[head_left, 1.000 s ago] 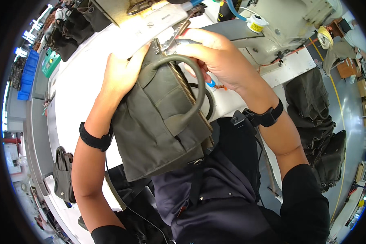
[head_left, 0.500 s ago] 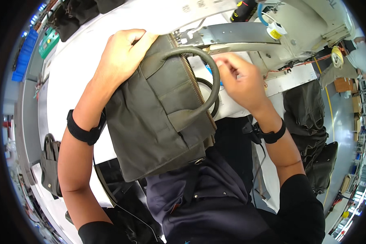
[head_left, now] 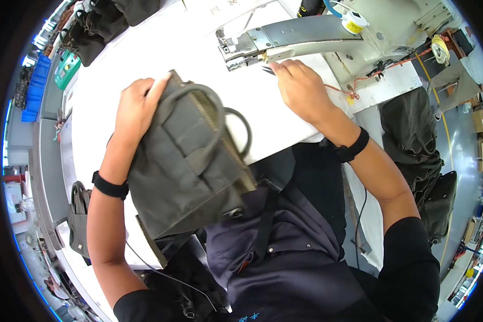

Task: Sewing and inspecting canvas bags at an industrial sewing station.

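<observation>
Bag (head_left: 172, 177) slants across the tabletop's (head_left: 271, 121) near edge, lower end overhanging. Left hand (head_left: 134, 107) grip clamped on its upper-left edge, likely to steady it, zip (head_left: 204, 112) kept exposed. Right hand (head_left: 301, 88) grip closed around a dark-tipped tool (head_left: 267, 70), mostly hidden, just below the machine arm (head_left: 306, 32). Sideways room between bag and right hand.

Bright overall. White counter (head_left: 268, 112) almost washed out, shadows faint. Lamps (head_left: 28, 60) glare far left; glossy sheen on floor (head_left: 459, 153) at right. Bag (head_left: 166, 172) slightly motion-blurred. Strong fisheye bending, black corners, outer background soft.
</observation>
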A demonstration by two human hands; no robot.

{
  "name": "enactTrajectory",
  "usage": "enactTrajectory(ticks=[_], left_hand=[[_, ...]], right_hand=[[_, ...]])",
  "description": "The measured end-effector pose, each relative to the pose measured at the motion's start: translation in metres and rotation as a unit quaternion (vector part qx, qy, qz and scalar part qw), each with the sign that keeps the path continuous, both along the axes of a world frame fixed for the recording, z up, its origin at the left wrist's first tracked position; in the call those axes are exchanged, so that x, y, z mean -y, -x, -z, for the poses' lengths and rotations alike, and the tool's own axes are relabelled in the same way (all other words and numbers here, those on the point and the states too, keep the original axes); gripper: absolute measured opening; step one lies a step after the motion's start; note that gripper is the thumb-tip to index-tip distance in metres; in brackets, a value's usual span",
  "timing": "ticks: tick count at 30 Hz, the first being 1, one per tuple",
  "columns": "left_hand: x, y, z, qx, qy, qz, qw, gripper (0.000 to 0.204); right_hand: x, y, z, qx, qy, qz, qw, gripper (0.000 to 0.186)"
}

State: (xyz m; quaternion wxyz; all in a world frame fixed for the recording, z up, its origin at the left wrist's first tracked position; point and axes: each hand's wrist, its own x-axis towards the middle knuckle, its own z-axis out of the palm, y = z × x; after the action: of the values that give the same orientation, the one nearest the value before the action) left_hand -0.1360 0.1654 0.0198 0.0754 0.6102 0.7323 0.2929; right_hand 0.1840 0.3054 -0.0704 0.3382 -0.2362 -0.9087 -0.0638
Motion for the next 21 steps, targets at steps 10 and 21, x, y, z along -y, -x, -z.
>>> enactTrajectory(ticks=[10, 21], left_hand=[[0.051, 0.024, -0.014, -0.102, -0.06, -0.014, 0.993, 0.025], [0.061, 0.017, -0.017, -0.086, -0.071, -0.003, 0.994, 0.02]], right_hand=[[0.052, 0.067, -0.024, -0.118, 0.564, -0.17, 0.799, 0.029], [0.079, 0.144, -0.043, -0.188, 0.66, -0.299, 0.663, 0.03]])
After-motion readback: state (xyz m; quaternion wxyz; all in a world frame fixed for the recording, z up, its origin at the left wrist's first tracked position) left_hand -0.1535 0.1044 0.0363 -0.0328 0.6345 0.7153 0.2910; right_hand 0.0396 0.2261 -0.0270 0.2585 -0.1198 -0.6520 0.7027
